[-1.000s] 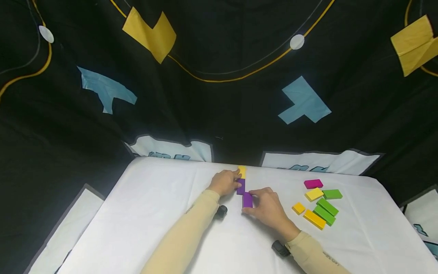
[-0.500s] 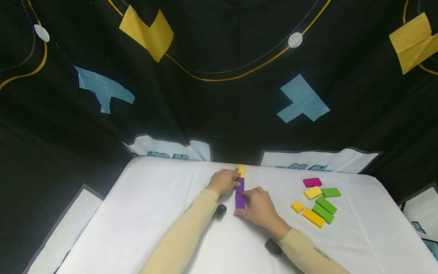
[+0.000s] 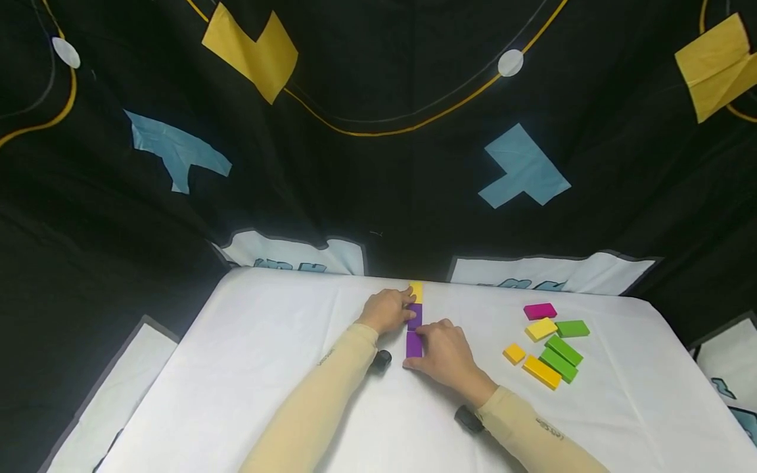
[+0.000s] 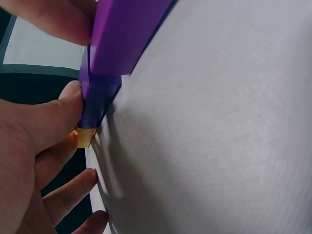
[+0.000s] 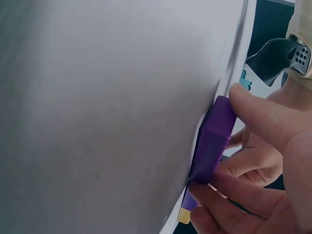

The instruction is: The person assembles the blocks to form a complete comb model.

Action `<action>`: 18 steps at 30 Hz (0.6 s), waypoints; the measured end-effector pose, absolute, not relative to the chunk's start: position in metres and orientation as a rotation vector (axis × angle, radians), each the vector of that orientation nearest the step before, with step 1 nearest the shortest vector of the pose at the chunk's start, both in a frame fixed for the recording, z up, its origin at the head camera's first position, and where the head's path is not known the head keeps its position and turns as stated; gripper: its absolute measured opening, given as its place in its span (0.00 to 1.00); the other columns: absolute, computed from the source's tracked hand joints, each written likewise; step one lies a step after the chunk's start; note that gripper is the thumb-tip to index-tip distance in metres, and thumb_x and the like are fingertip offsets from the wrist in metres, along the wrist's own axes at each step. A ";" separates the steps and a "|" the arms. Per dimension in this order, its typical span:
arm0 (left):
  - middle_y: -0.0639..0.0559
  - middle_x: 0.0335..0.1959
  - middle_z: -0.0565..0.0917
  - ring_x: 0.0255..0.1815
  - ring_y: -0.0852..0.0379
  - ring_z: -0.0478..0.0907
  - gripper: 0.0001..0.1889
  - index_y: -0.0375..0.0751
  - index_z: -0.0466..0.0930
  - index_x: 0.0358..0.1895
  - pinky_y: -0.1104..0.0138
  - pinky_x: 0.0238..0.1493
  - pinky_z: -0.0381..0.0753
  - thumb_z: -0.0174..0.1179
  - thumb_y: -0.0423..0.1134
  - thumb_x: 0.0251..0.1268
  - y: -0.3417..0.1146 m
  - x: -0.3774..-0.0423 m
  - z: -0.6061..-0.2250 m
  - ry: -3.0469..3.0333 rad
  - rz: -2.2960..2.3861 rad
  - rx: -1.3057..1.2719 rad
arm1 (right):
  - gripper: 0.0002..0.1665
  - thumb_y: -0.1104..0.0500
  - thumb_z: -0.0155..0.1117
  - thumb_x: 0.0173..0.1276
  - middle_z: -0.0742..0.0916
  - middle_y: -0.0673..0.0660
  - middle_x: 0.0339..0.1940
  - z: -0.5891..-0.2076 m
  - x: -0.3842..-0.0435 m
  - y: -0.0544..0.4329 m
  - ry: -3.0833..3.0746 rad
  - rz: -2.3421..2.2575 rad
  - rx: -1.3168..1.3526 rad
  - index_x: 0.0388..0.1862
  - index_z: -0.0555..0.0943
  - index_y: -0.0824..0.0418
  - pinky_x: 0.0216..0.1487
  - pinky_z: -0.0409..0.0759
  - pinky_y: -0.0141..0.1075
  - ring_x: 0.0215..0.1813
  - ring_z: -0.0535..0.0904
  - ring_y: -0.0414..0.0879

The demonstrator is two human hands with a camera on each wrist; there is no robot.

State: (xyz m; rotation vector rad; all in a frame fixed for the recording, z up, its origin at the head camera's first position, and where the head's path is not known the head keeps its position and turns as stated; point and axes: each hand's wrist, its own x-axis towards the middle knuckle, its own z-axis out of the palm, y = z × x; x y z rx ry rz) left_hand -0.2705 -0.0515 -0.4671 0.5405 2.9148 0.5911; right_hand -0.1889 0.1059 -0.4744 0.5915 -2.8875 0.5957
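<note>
A yellow block (image 3: 416, 292), a purple block (image 3: 415, 317) and a nearer purple block (image 3: 414, 344) lie end to end in a line on the white table. My left hand (image 3: 387, 311) comes from the left, its fingertips touching the yellow block and its thumb against the side of the farther purple block (image 4: 100, 100). My right hand (image 3: 452, 355) pinches the nearer purple block lengthwise, the thumb at its near end and fingertips at its far end. In the right wrist view, this purple block (image 5: 214, 131) shows between thumb and fingers.
To the right lie loose blocks: a magenta block (image 3: 539, 311), a pale yellow block (image 3: 541, 329), several green blocks (image 3: 558, 364), a long orange-yellow block (image 3: 541, 372) and a small one (image 3: 514, 354). A black curtain (image 3: 378, 197) hangs behind the white tabletop (image 3: 284, 315).
My right hand has brought the nearer purple block left and slightly forward, up against the end of the farther one. My left hand has stayed at the line.
</note>
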 end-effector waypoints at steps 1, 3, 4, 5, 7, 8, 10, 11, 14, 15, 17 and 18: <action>0.54 0.73 0.71 0.72 0.46 0.70 0.22 0.49 0.80 0.65 0.50 0.70 0.69 0.64 0.47 0.69 -0.052 -0.271 -0.467 2.913 0.589 0.538 | 0.39 0.42 0.85 0.44 0.90 0.58 0.40 -0.473 -0.189 0.106 -2.889 0.594 0.594 0.50 0.87 0.65 0.41 0.75 0.44 0.42 0.79 0.52; 0.54 0.73 0.71 0.72 0.45 0.69 0.22 0.48 0.80 0.65 0.50 0.70 0.68 0.64 0.47 0.70 -0.053 -0.271 -0.466 2.913 0.585 0.539 | 0.39 0.41 0.84 0.45 0.90 0.58 0.41 -0.472 -0.188 0.106 -2.884 0.591 0.603 0.50 0.87 0.65 0.41 0.75 0.45 0.44 0.79 0.52; 0.54 0.73 0.70 0.72 0.45 0.69 0.23 0.49 0.80 0.65 0.50 0.70 0.68 0.64 0.48 0.70 -0.053 -0.271 -0.467 2.912 0.578 0.542 | 0.38 0.41 0.84 0.46 0.90 0.58 0.42 -0.472 -0.187 0.107 -2.879 0.594 0.605 0.50 0.87 0.64 0.42 0.76 0.45 0.44 0.79 0.53; 0.54 0.73 0.70 0.72 0.45 0.69 0.23 0.49 0.80 0.65 0.50 0.70 0.68 0.64 0.48 0.70 -0.053 -0.271 -0.466 2.912 0.576 0.545 | 0.37 0.41 0.83 0.47 0.90 0.58 0.43 -0.471 -0.186 0.108 -2.872 0.594 0.611 0.50 0.87 0.63 0.43 0.76 0.45 0.46 0.79 0.53; 0.55 0.73 0.70 0.72 0.46 0.69 0.23 0.50 0.79 0.65 0.51 0.71 0.68 0.64 0.48 0.70 -0.053 -0.272 -0.465 2.912 0.574 0.545 | 0.33 0.43 0.82 0.50 0.89 0.59 0.44 -0.470 -0.185 0.109 -2.841 0.579 0.654 0.49 0.88 0.63 0.44 0.77 0.47 0.48 0.80 0.55; 0.55 0.73 0.70 0.72 0.46 0.69 0.23 0.50 0.79 0.65 0.51 0.70 0.68 0.64 0.48 0.69 -0.053 -0.272 -0.465 2.914 0.569 0.546 | 0.31 0.44 0.82 0.52 0.89 0.60 0.44 -0.470 -0.184 0.110 -2.831 0.552 0.684 0.49 0.88 0.63 0.44 0.77 0.47 0.49 0.80 0.56; 0.56 0.73 0.70 0.72 0.46 0.69 0.23 0.51 0.80 0.65 0.51 0.70 0.69 0.64 0.49 0.69 -0.053 -0.273 -0.465 2.917 0.557 0.545 | 0.27 0.46 0.81 0.54 0.88 0.60 0.45 -0.469 -0.184 0.110 -2.817 0.498 0.747 0.48 0.89 0.62 0.45 0.77 0.47 0.50 0.80 0.56; 0.56 0.73 0.71 0.72 0.46 0.70 0.23 0.51 0.80 0.65 0.51 0.70 0.69 0.64 0.49 0.69 -0.053 -0.273 -0.465 2.919 0.553 0.544 | 0.26 0.47 0.80 0.55 0.88 0.60 0.45 -0.469 -0.183 0.111 -2.815 0.470 0.775 0.47 0.89 0.62 0.45 0.77 0.47 0.50 0.79 0.56; 0.56 0.73 0.71 0.71 0.46 0.70 0.23 0.51 0.80 0.65 0.52 0.70 0.70 0.64 0.49 0.68 -0.053 -0.274 -0.466 2.916 0.539 0.544 | 0.25 0.47 0.80 0.55 0.88 0.60 0.46 -0.469 -0.183 0.111 -2.829 0.412 0.818 0.46 0.90 0.62 0.45 0.77 0.46 0.50 0.79 0.55; 0.56 0.73 0.71 0.71 0.46 0.70 0.23 0.52 0.80 0.65 0.52 0.70 0.70 0.65 0.49 0.68 -0.053 -0.274 -0.466 2.915 0.537 0.544 | 0.24 0.48 0.81 0.55 0.88 0.60 0.46 -0.469 -0.183 0.111 -2.832 0.414 0.819 0.45 0.90 0.62 0.45 0.77 0.46 0.49 0.79 0.55; 0.56 0.73 0.71 0.71 0.46 0.70 0.23 0.52 0.80 0.65 0.51 0.69 0.70 0.65 0.49 0.68 -0.052 -0.274 -0.466 2.913 0.534 0.544 | 0.24 0.48 0.81 0.54 0.88 0.60 0.46 -0.470 -0.184 0.112 -2.834 0.421 0.811 0.45 0.90 0.62 0.45 0.77 0.46 0.49 0.79 0.55; 0.56 0.73 0.71 0.71 0.46 0.70 0.23 0.52 0.80 0.65 0.51 0.69 0.70 0.65 0.49 0.68 -0.052 -0.274 -0.466 2.914 0.532 0.546 | 0.24 0.48 0.81 0.54 0.88 0.59 0.46 -0.470 -0.184 0.112 -2.832 0.425 0.809 0.45 0.90 0.62 0.45 0.77 0.47 0.49 0.79 0.55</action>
